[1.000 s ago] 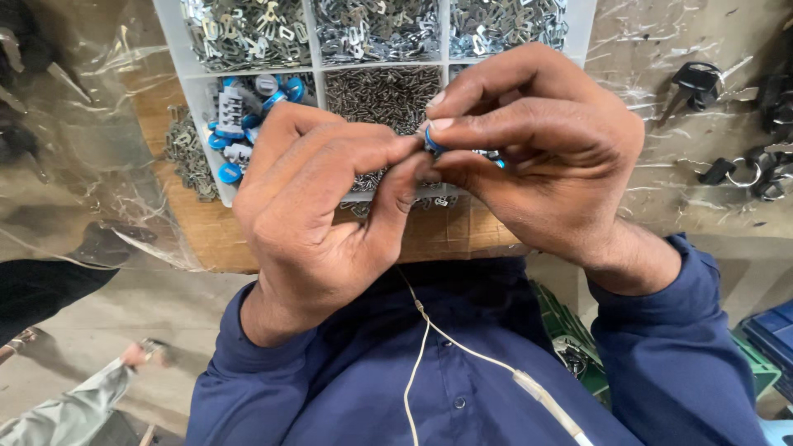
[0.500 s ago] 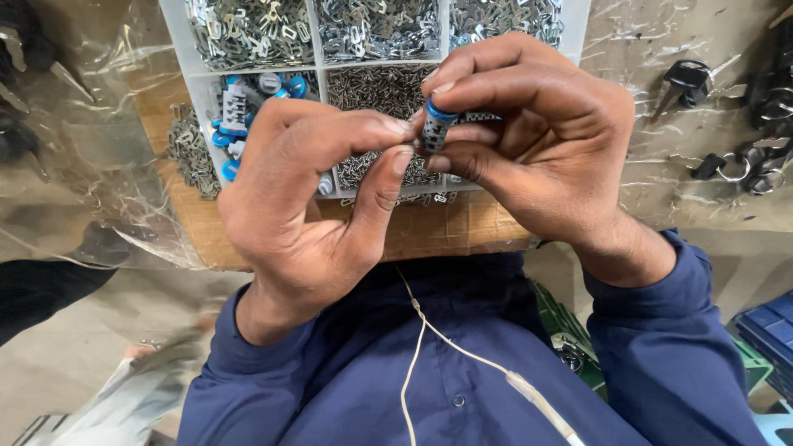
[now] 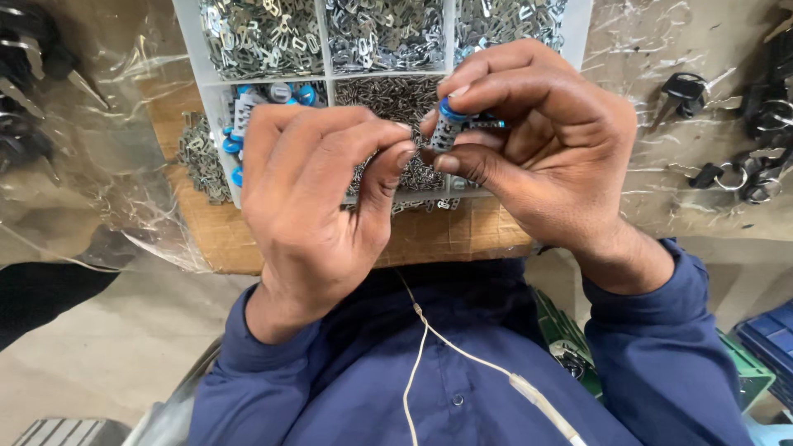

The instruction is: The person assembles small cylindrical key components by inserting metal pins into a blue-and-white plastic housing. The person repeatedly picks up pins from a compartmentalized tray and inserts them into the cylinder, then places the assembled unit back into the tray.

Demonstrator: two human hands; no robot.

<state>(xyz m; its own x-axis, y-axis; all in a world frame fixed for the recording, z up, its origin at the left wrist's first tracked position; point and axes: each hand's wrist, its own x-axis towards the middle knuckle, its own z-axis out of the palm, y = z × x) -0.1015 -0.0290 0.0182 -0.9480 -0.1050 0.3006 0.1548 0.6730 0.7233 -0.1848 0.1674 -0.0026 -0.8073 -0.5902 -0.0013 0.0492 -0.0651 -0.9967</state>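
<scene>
My right hand [image 3: 545, 157] pinches a small silver cylinder with a blue cap [image 3: 448, 122] between thumb and fingers, held above a white compartment tray [image 3: 192, 49]. My left hand [image 3: 318, 198] is curled close beside it, thumb tip almost touching the cylinder; I cannot tell whether its fingers hold a small part. The tray's compartments hold several tiny metal pieces [image 3: 380, 33], and one compartment holds more blue-capped cylinders [image 3: 248, 107].
The tray rests on a wooden board [image 3: 446, 239] covered with clear plastic sheet [image 3: 107, 165]. Dark keys and key rings [image 3: 727, 173] lie at the right. Loose metal pieces [image 3: 198, 161] sit left of the tray. A white cable [image 3: 462, 355] runs down my blue shirt.
Both hands have lifted slightly and my right hand has turned the blue-capped cylinder so more of it shows. The left thumb has drawn a little away from it.
</scene>
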